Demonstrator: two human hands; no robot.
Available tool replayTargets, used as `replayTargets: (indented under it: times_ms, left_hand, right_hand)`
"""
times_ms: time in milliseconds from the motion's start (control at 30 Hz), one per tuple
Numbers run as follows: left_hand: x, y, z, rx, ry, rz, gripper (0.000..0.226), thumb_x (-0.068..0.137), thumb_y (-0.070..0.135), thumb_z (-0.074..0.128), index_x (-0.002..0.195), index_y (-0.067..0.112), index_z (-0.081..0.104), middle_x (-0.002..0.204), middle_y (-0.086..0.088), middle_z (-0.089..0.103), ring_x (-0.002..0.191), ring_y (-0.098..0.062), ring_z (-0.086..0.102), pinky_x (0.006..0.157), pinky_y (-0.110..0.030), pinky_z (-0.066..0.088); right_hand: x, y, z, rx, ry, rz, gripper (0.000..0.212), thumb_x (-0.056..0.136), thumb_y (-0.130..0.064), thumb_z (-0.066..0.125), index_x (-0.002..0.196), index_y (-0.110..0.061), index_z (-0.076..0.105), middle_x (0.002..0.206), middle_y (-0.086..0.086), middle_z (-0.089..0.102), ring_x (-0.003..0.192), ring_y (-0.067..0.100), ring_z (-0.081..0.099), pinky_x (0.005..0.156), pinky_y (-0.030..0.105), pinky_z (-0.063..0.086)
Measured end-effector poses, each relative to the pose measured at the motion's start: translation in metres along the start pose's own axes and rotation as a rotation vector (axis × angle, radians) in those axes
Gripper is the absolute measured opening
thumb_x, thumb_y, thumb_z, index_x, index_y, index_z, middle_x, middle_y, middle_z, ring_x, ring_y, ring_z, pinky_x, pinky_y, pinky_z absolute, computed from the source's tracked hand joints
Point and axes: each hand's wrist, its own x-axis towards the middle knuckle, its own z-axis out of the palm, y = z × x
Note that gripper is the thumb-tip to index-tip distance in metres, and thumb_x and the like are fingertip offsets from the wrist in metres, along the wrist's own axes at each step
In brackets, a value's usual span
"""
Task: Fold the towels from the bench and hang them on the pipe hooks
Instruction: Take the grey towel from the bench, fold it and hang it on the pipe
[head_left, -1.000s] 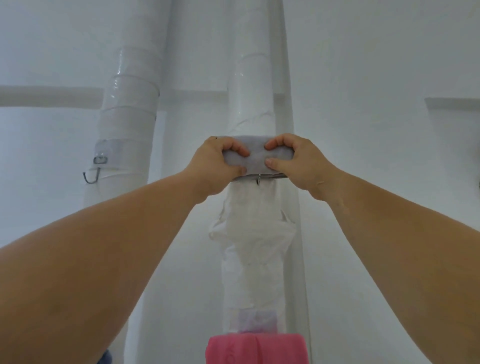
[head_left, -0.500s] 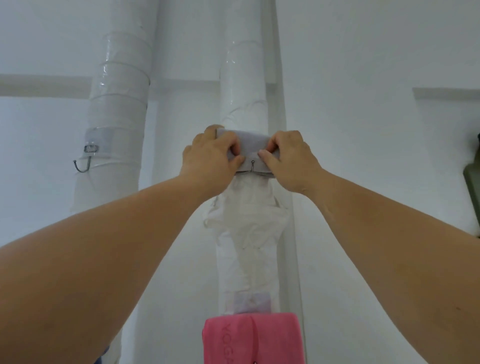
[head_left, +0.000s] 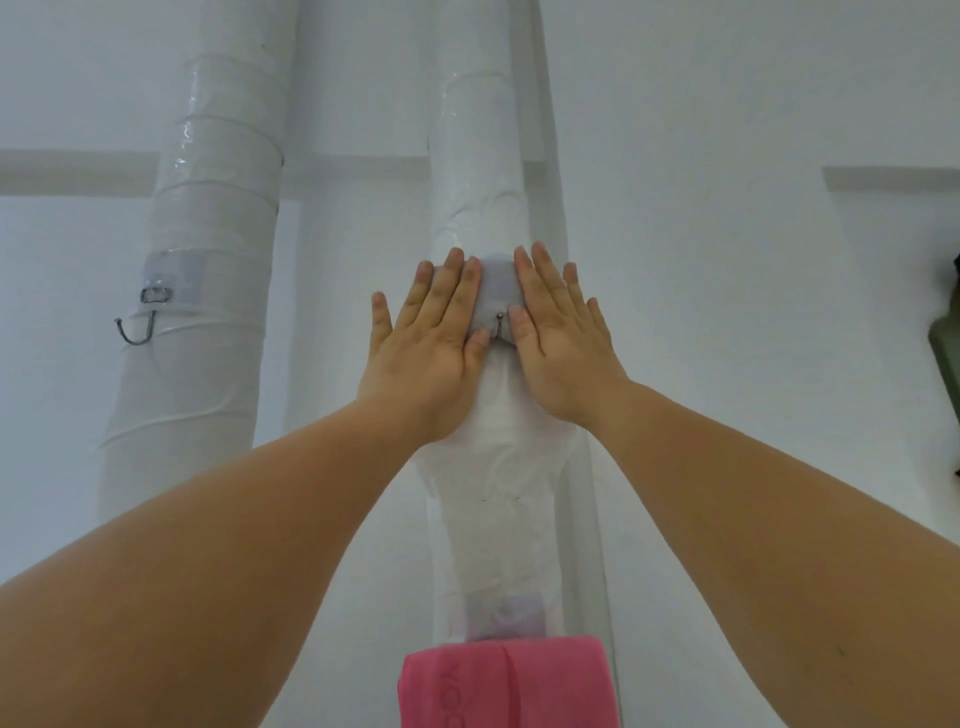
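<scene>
A folded grey towel (head_left: 497, 291) hangs on a small metal hook (head_left: 499, 326) on the middle white pipe (head_left: 480, 156). My left hand (head_left: 434, 338) lies flat on the towel's left part, fingers straight and pointing up. My right hand (head_left: 558, 338) lies flat on its right part in the same way. Only a narrow strip of towel shows between the hands. Lower on the same pipe hangs a folded pink towel (head_left: 506, 683), its hook hidden beneath it.
A second white wrapped pipe (head_left: 208, 234) stands to the left, with a bare metal hook (head_left: 136, 332) taped to it. White wall lies behind both pipes. A dark green object (head_left: 948, 353) pokes in at the right edge.
Both hands let go of the grey towel's top edge and flattened out over it. The towel now hangs on the hook. The view has tilted slightly down.
</scene>
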Motion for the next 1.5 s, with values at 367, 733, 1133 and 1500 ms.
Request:
replayTargets:
  times_ms: [367,733,1133,1500]
  left_hand:
    - [0.003,0.0,-0.007,0.012,-0.074,0.002,0.07,0.103,0.057,0.017,0.156,0.033,-0.022,0.167,0.013,-0.023,0.154,-0.012,-0.02,0.124,-0.051,-0.011]
    - [0.0,0.015,-0.054,0.325,-0.177,0.044,0.083,0.096,0.069,0.01,0.157,0.023,-0.02,0.168,0.005,-0.023,0.155,-0.02,-0.02,0.121,-0.061,-0.014]
    - [-0.106,0.004,-0.112,0.346,-0.19,-0.07,0.085,0.096,0.065,0.028,0.16,0.022,-0.01,0.169,-0.003,-0.016,0.156,-0.026,-0.013,0.124,-0.059,-0.005]
    - [-0.262,-0.042,-0.114,0.118,-0.363,-0.109,0.071,0.096,0.066,0.029,0.158,0.036,0.009,0.17,0.002,-0.01,0.157,-0.024,-0.011,0.125,-0.054,-0.005]
  right_hand:
    - [0.002,-0.006,-0.013,-0.099,-0.118,0.069,0.057,0.107,-0.049,0.014,0.157,-0.044,-0.013,0.166,-0.019,-0.018,0.156,0.022,-0.012,0.125,0.052,-0.002]
    - [-0.007,-0.029,-0.042,-0.38,-0.106,0.046,0.061,0.107,-0.047,0.015,0.158,-0.034,-0.014,0.167,-0.01,-0.02,0.154,0.024,-0.021,0.124,0.054,-0.008]
    - [-0.091,-0.075,-0.035,-0.241,-0.049,0.053,0.059,0.107,-0.042,0.026,0.161,-0.034,0.006,0.17,0.0,-0.008,0.156,0.022,-0.013,0.126,0.049,-0.003]
    - [-0.209,-0.18,0.051,-0.257,-0.129,0.206,0.055,0.104,-0.044,0.035,0.156,-0.036,0.023,0.17,0.001,0.0,0.155,0.027,-0.019,0.123,0.057,-0.008]
